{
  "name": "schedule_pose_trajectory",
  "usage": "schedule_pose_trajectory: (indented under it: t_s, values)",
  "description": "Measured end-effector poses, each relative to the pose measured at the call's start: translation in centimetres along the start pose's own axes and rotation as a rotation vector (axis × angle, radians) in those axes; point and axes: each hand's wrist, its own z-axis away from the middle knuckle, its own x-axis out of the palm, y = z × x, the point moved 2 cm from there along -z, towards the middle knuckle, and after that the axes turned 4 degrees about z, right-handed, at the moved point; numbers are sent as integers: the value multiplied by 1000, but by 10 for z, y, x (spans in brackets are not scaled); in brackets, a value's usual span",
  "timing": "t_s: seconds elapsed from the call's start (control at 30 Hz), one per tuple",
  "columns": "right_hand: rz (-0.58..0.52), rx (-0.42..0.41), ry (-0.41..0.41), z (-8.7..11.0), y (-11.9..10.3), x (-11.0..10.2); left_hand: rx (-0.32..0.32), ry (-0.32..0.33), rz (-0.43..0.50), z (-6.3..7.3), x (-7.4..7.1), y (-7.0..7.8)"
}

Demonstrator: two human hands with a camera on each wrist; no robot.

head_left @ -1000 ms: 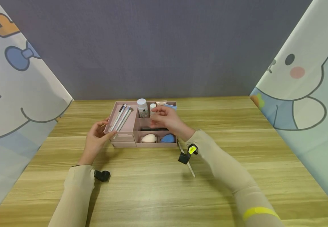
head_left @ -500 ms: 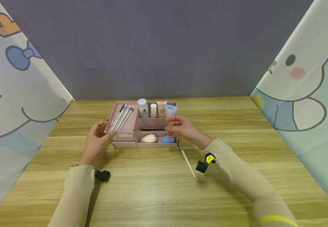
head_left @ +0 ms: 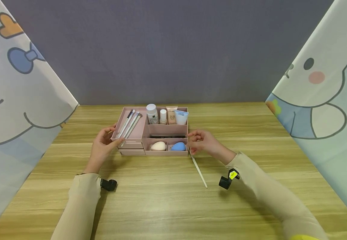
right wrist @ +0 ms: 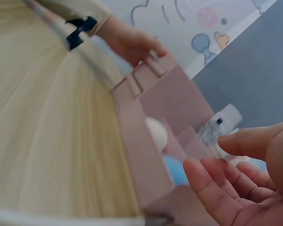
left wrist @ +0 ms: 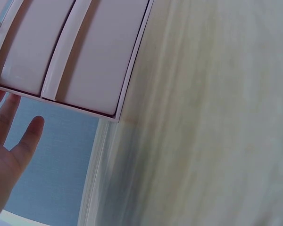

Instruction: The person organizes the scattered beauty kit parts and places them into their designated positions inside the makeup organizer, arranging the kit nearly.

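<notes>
A pink makeup organizer point(head_left: 165, 153) stands on the table. My left hand point(head_left: 101, 146) rests against its left side, fingers nearly straight, thumb by the front corner. In the left wrist view that hand point(left wrist: 9, 141) shows beside the drawer fronts. My right hand point(head_left: 207, 145) is beside the organizer's right wall, fingers loosely bent and holding nothing, as the right wrist view shows. Under its fingertips a white-handled makeup brush point(head_left: 199, 171) lies slanted on the table, its head end near the organizer's right front corner. Several makeup brushes point(head_left: 129, 125) lie in the organizer's top left tray.
In the back row stand a white bottle point(head_left: 152, 115), a small white-capped bottle point(head_left: 163, 117), a BB tube point(head_left: 171, 115) and a light blue tube point(head_left: 181, 117). Slim black items point(head_left: 167, 136) lie mid-organizer. A cream sponge point(head_left: 158, 146) and blue sponge point(head_left: 178, 146) sit in front.
My right hand has moved right and down, from over the back-row bottles across the organizer to beside its right wall. The left hand stays in place.
</notes>
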Motion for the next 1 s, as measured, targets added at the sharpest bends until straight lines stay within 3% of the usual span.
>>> schedule_pose_trajectory:
  t_s: [0.3, 0.63, 1.0]
  values:
    - [101, 132, -50, 7, 26, -10, -1, -3, -17, 0, 0, 1]
    - [165, 207, -148, 18, 40, -9, 12, 4, -5, 0, 0, -1]
    - [314, 244, -134, 17, 42, -4, -7, 15, 5, 1, 2, 1]
